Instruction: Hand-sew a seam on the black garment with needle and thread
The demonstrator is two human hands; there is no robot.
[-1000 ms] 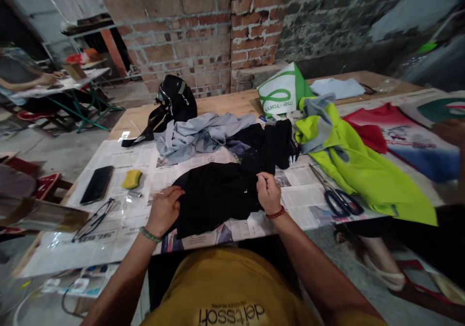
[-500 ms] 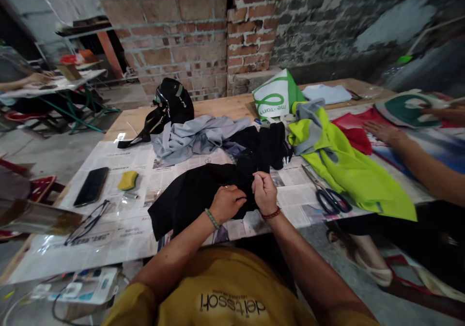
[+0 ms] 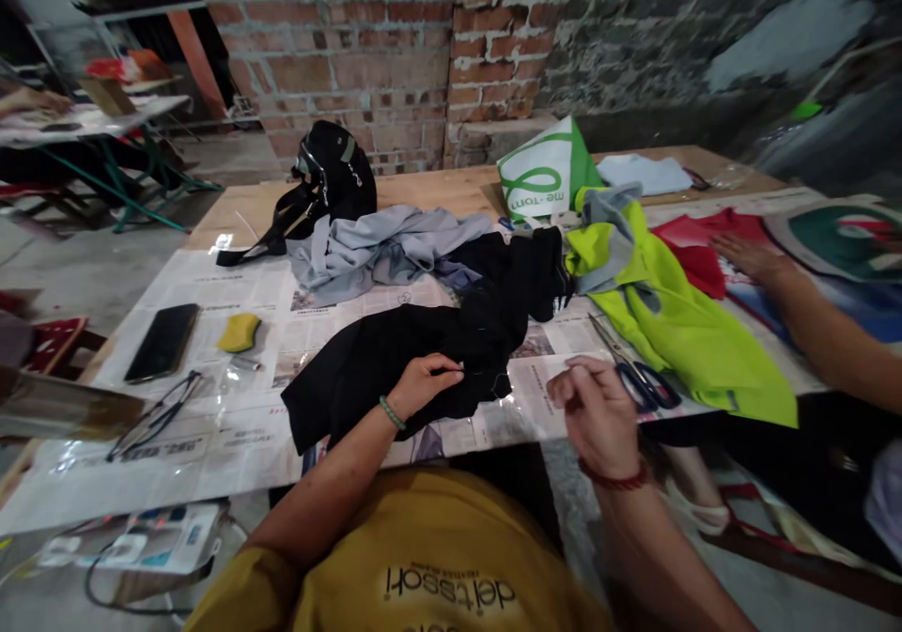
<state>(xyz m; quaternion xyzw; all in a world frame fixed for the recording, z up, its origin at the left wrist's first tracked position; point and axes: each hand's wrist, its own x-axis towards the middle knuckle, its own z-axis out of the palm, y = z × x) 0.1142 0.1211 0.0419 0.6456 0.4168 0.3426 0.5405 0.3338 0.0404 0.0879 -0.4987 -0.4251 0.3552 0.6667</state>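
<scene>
A black garment [image 3: 373, 360] lies bunched on the newspaper in front of me. My left hand [image 3: 421, 390], with a green bead bracelet, pinches its fabric between thumb and fingers. To the right and apart from the cloth, my right hand [image 3: 598, 416] is raised with its fingers closed. Whatever it pinches is too small to make out. A fine pale thread [image 3: 502, 385] shows at the garment's right edge. Scissors [image 3: 638, 378] with dark handles lie just behind my right hand. Beside them is a neon yellow and grey garment [image 3: 676, 303].
Newspaper [image 3: 232, 458] covers the table. A phone [image 3: 162, 343], yellow sponge [image 3: 240, 331] and glasses [image 3: 156, 416] lie left. Behind are a black bag [image 3: 338, 172], grey cloth [image 3: 387, 252] and green-white bag [image 3: 539, 177]. At right, a co-worker's hand [image 3: 751, 256] rests near an iron [image 3: 838, 238].
My right hand has pulled away from the black garment, out to the right and toward me. My left hand stays at the fabric. The view has shifted slightly.
</scene>
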